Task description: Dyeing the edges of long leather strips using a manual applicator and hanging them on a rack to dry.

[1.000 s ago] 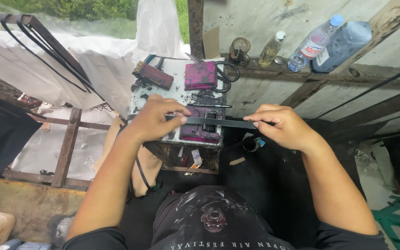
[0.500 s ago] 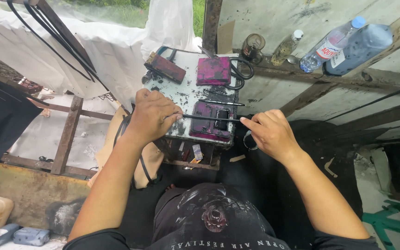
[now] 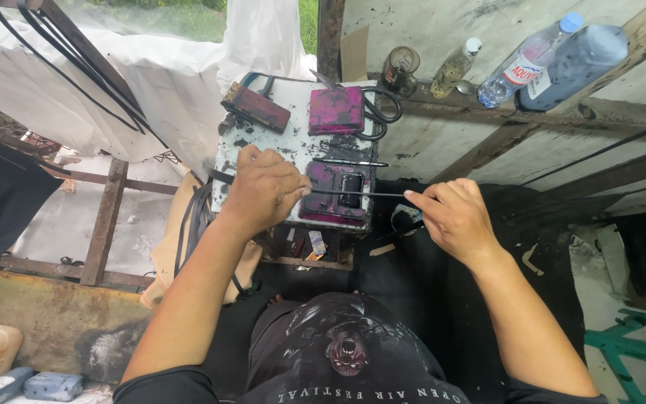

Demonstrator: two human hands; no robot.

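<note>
Black strip [image 3: 353, 194], thin and taut, runs almost level across the centre of the frame, its long axis left to right, stretched above a small stained white bench [image 3: 263, 150]. Left hand [image 3: 263, 191] curls over its left end, fingers closed tight around it; right hand [image 3: 450, 217] pinches the right end between thumb and fingertips, the tip pointing toward the frame's right. Beneath the strip sit a magenta-stained tray [image 3: 334, 198] and, farther up, a magenta pad [image 3: 336, 110] beside black-handled scissors [image 3: 379, 105]. A reddish block [image 3: 256, 107] lies at the bench's upper left. Bottles [image 3: 521, 71] rest on a wooden ledge at upper right.
</note>
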